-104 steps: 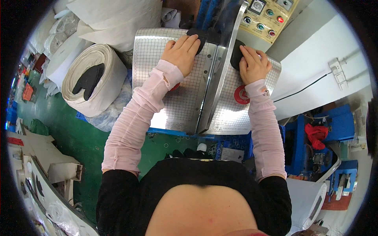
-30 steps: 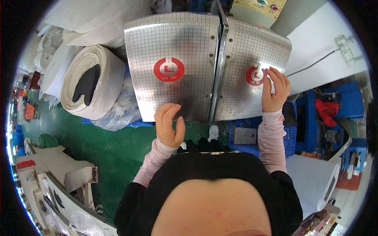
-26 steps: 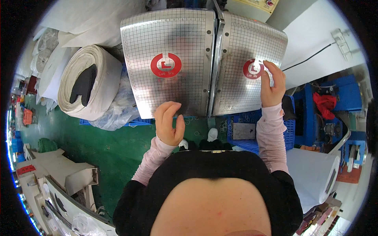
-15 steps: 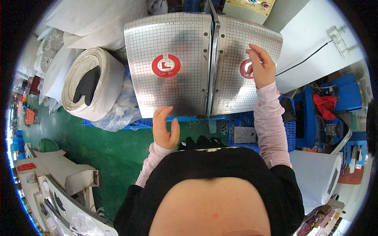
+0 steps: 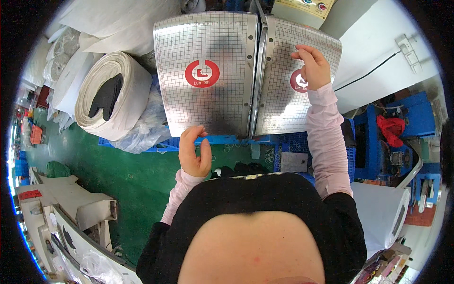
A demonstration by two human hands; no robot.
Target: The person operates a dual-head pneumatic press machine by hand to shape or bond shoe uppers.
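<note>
My left hand [image 5: 195, 154] hovers by the near left edge of a shiny metal plate [image 5: 231, 99] marked with a black grid and a red round emblem. Its fingers curve loosely with the thumb apart, and nothing shows in them. Over a second, matching gridded plate [image 5: 279, 106] on the right is my right hand [image 5: 313, 66]. There the fingers are half bent, thumb and fingertips near each other but apart, with no held thing visible; the hand partly hides that plate's red emblem. An upright metal bar [image 5: 258, 80] runs between the plates.
To the left stands a large white material roll [image 5: 135, 94] with black cut pieces [image 5: 106, 97] on it. A blue crate [image 5: 294, 142] sits below the right plate. A control panel [image 5: 307, 5] is at the top; blue machinery [image 5: 411, 113] with a red cloth [image 5: 390, 130] is at right.
The view has shifted slightly, so the plates sit a little higher and further right. My right hand's fingertips have drawn closer together. My left hand stays near the plate's edge.
</note>
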